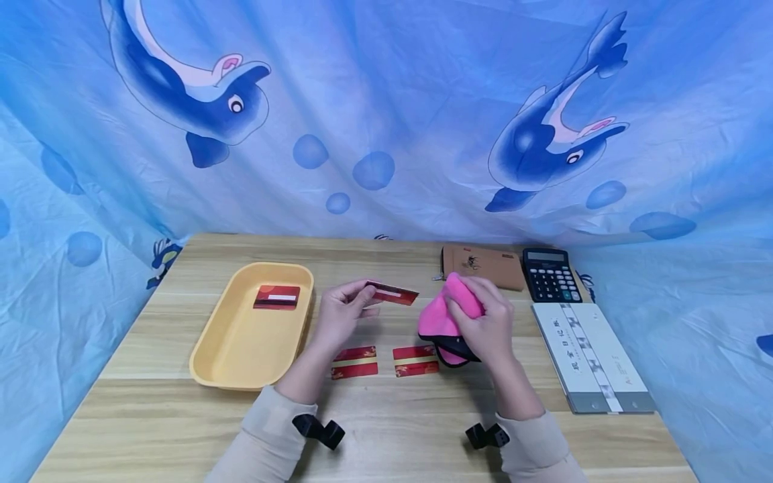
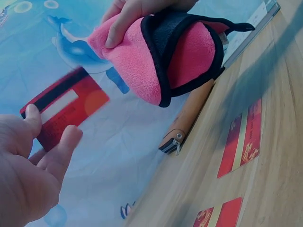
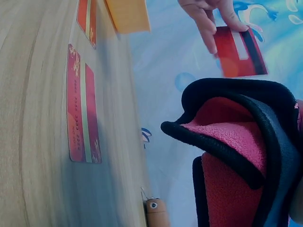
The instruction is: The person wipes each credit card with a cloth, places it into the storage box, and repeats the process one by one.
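My left hand (image 1: pixel 345 310) pinches a red bank card (image 1: pixel 392 293) by one end, above the table. In the left wrist view the card (image 2: pixel 66 109) shows its black stripe and white strip. To its right, my right hand (image 1: pixel 486 318) grips a bunched pink cloth (image 1: pixel 443 315) with black edging, held off the table and apart from the card. The cloth (image 3: pixel 232 137) looks folded and fuzzy in the right wrist view. Below the hands, two red cards with a yellow band, a left one (image 1: pixel 355 362) and a right one (image 1: pixel 417 361), lie flat on the table.
A yellow tray (image 1: pixel 208 365) at the left holds another red card (image 1: pixel 276 297), stripe side up. Along the right and back are a brown zip wallet (image 1: pixel 492 268), a black calculator (image 1: pixel 549 276) and a grey-white ledger book (image 1: pixel 588 355). A blue dolphin curtain (image 1: pixel 386 121) hangs behind the table.
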Tool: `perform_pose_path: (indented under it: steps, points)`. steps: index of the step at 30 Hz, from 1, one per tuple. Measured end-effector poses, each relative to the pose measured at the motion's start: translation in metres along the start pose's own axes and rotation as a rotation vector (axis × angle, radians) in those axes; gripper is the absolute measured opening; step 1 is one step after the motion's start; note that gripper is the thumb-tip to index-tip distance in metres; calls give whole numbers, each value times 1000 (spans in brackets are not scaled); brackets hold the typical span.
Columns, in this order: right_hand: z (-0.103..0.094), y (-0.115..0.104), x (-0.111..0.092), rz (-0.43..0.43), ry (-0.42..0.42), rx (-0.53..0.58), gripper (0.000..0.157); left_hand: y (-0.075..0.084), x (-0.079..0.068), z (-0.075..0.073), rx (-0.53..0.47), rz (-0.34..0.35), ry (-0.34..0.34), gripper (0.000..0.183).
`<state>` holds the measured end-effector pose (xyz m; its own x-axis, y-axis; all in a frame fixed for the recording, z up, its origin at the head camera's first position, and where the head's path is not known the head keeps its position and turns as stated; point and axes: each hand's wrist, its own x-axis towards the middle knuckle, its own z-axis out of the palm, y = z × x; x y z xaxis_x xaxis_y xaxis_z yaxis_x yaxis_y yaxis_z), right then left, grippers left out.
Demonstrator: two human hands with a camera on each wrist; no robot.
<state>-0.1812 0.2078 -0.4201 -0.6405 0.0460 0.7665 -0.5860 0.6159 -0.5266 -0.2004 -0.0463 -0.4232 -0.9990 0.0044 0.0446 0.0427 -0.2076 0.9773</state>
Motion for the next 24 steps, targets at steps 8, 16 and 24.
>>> perform_pose_path:
  steps: [8,16,24]
  points:
    - [2,-7,1,-6,-16,19,36,-2,0,3,-74,-47,57,35]
    - [19,-16,-1,-61,-14,26,34,-5,-7,19,-66,-85,-15,37]
    - [40,-33,0,-71,-49,-133,37,-14,-14,29,71,-4,-184,34]
